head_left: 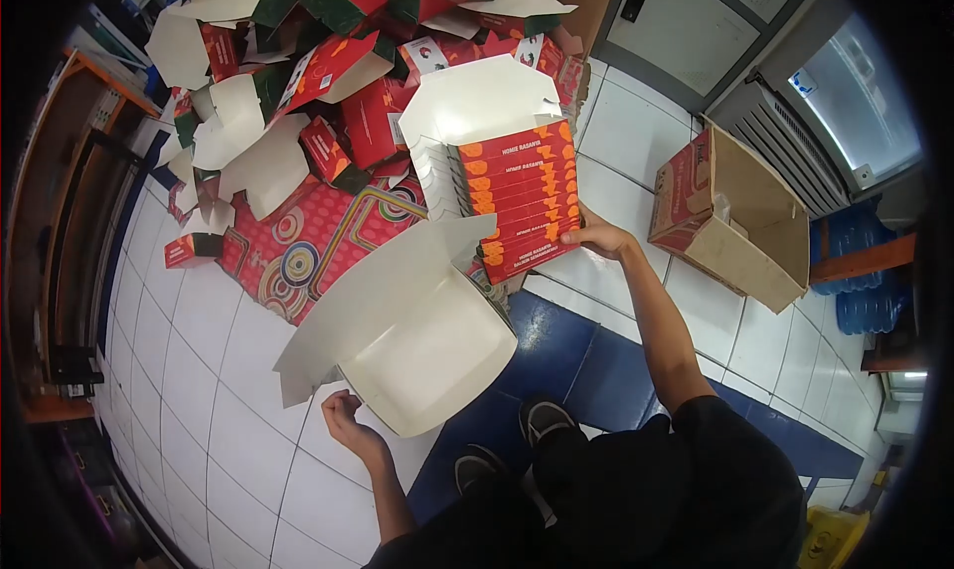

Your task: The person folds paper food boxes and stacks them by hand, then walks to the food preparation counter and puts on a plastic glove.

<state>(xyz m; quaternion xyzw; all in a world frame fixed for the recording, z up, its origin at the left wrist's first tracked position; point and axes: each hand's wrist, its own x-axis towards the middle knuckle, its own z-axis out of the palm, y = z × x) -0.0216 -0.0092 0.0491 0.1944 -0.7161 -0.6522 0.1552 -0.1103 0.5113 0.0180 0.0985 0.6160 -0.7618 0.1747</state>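
Observation:
My left hand (350,425) is curled closed at the lower left edge of an open cardboard box (427,355), whose white inside faces up and whose lid flap spreads to the upper left. My right hand (601,239) grips the right side of a stack of nested red cardboard boxes (522,196), thumb on the printed fronts and fingers hidden behind. A raised white lid (487,102) tops the stack. The open box lies just below and left of the stack, overlapping its lower left corner.
Many red and green folded boxes (373,122) are heaped on a patterned red mat (288,251). At right stand a brown carton (755,226), blue water bottles (855,271) and a grey metal cabinet (681,37). Wooden shelving (50,171) lines the left. The floor is white tile with blue tiles.

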